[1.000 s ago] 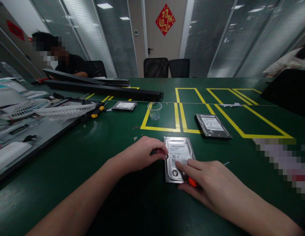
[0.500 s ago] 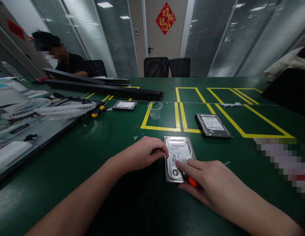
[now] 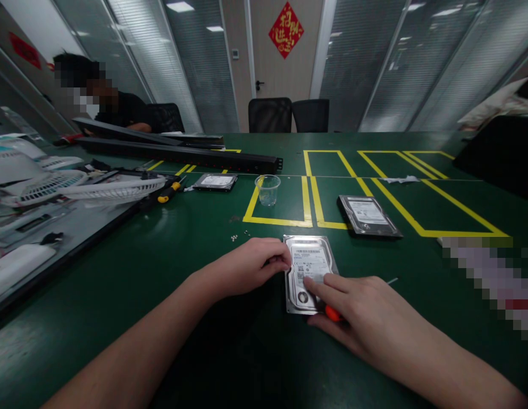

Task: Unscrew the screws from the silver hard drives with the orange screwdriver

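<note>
A silver hard drive (image 3: 309,262) with a white label lies flat on the green table (image 3: 162,267) in front of me. My left hand (image 3: 251,264) pinches its left edge with curled fingers. My right hand (image 3: 357,315) rests over the drive's near right corner, forefinger stretched onto the label, and grips an orange-handled tool (image 3: 332,313) that is mostly hidden under the palm. A few tiny screws (image 3: 235,237) lie just left of my left hand.
A second hard drive (image 3: 368,215) lies in a yellow-taped box, a third (image 3: 216,182) farther left. A clear plastic cup (image 3: 267,190) stands in another box. A long black power strip (image 3: 179,154), white fan grilles (image 3: 114,189) and a yellow screwdriver (image 3: 168,195) sit left. A person sits far left.
</note>
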`<action>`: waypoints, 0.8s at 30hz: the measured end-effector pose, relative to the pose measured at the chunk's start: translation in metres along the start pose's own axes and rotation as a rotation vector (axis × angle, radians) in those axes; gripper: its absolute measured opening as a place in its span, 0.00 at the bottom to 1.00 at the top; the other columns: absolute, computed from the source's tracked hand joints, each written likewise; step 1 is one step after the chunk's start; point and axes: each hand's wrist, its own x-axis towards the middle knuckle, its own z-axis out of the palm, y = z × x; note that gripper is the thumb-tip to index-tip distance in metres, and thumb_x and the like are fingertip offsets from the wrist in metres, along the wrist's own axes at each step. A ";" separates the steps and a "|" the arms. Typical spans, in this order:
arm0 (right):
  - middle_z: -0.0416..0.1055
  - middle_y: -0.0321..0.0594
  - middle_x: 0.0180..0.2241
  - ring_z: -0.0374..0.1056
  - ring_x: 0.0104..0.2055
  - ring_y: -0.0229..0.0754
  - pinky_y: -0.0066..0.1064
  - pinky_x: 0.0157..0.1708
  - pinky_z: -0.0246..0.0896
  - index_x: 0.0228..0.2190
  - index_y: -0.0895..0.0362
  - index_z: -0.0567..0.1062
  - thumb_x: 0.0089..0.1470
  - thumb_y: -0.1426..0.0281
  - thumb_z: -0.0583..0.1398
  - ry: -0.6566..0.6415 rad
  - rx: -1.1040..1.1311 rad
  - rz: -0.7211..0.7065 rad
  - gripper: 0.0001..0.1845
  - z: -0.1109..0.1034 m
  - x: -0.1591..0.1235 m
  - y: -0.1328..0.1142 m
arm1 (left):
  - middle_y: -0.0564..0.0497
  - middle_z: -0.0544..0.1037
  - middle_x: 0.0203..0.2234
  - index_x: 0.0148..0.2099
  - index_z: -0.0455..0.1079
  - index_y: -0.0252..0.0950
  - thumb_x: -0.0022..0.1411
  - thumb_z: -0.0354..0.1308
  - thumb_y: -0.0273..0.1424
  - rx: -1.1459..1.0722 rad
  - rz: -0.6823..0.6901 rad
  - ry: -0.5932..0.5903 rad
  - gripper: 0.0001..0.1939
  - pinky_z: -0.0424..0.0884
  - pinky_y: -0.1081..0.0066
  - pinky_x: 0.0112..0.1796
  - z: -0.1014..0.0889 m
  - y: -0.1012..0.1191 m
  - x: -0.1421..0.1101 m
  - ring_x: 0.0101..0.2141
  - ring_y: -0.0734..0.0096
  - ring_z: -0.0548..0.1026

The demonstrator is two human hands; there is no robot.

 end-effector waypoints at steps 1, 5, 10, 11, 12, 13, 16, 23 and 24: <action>0.80 0.40 0.47 0.81 0.40 0.51 0.46 0.36 0.76 0.60 0.53 0.73 0.66 0.66 0.62 -0.004 0.001 0.001 0.22 0.000 0.001 0.000 | 0.51 0.80 0.39 0.45 0.76 0.37 0.74 0.58 0.26 0.001 0.001 0.003 0.05 0.68 0.69 0.40 0.001 0.000 0.000 0.38 0.69 0.74; 0.80 0.40 0.47 0.81 0.40 0.51 0.47 0.37 0.77 0.61 0.53 0.73 0.66 0.67 0.62 -0.005 0.003 0.006 0.23 0.000 0.003 0.000 | 0.52 0.79 0.37 0.45 0.76 0.36 0.73 0.59 0.27 -0.002 0.012 0.023 0.05 0.66 0.70 0.37 0.003 -0.002 0.000 0.36 0.70 0.73; 0.81 0.41 0.47 0.81 0.41 0.51 0.46 0.38 0.77 0.60 0.54 0.74 0.65 0.67 0.63 0.012 -0.007 -0.003 0.24 0.000 0.002 -0.001 | 0.52 0.78 0.37 0.45 0.76 0.36 0.73 0.59 0.28 -0.016 0.007 0.023 0.05 0.66 0.70 0.37 0.003 -0.001 0.000 0.36 0.71 0.73; 0.81 0.41 0.47 0.81 0.40 0.50 0.46 0.37 0.77 0.60 0.53 0.74 0.65 0.67 0.64 0.017 -0.008 -0.003 0.24 0.000 0.001 -0.001 | 0.52 0.79 0.37 0.45 0.76 0.36 0.73 0.59 0.28 -0.020 0.004 0.021 0.05 0.66 0.71 0.37 0.003 0.000 0.000 0.35 0.71 0.73; 0.81 0.40 0.46 0.81 0.40 0.50 0.45 0.37 0.77 0.60 0.53 0.74 0.64 0.67 0.64 0.021 -0.008 -0.002 0.24 0.000 0.001 -0.001 | 0.52 0.79 0.37 0.45 0.76 0.36 0.73 0.59 0.28 -0.024 0.000 0.019 0.05 0.66 0.71 0.36 0.002 0.000 -0.001 0.35 0.71 0.73; 0.81 0.40 0.46 0.81 0.39 0.50 0.45 0.36 0.76 0.60 0.53 0.74 0.64 0.68 0.64 0.020 -0.006 -0.002 0.23 0.000 0.001 -0.001 | 0.51 0.79 0.37 0.45 0.76 0.36 0.73 0.59 0.28 -0.029 -0.003 0.018 0.04 0.66 0.71 0.37 0.002 -0.001 -0.001 0.36 0.70 0.73; 0.81 0.40 0.46 0.81 0.39 0.50 0.45 0.36 0.76 0.59 0.53 0.74 0.64 0.68 0.64 0.019 -0.006 0.001 0.23 0.000 0.003 0.000 | 0.51 0.79 0.37 0.46 0.77 0.36 0.73 0.60 0.28 -0.049 -0.007 0.021 0.05 0.67 0.71 0.37 0.002 -0.002 -0.001 0.36 0.70 0.74; 0.80 0.45 0.46 0.79 0.39 0.50 0.42 0.34 0.75 0.61 0.51 0.72 0.66 0.62 0.61 0.160 0.016 -0.015 0.24 -0.012 -0.007 -0.002 | 0.51 0.80 0.37 0.46 0.77 0.37 0.74 0.58 0.30 -0.084 -0.016 0.042 0.06 0.67 0.71 0.37 0.000 -0.004 -0.001 0.35 0.71 0.74; 0.79 0.47 0.47 0.79 0.40 0.52 0.43 0.35 0.76 0.64 0.51 0.70 0.67 0.63 0.60 0.230 0.037 -0.011 0.26 -0.017 -0.011 -0.001 | 0.51 0.80 0.37 0.47 0.77 0.37 0.74 0.58 0.30 -0.089 -0.020 0.048 0.06 0.67 0.71 0.37 -0.001 -0.005 -0.002 0.35 0.71 0.74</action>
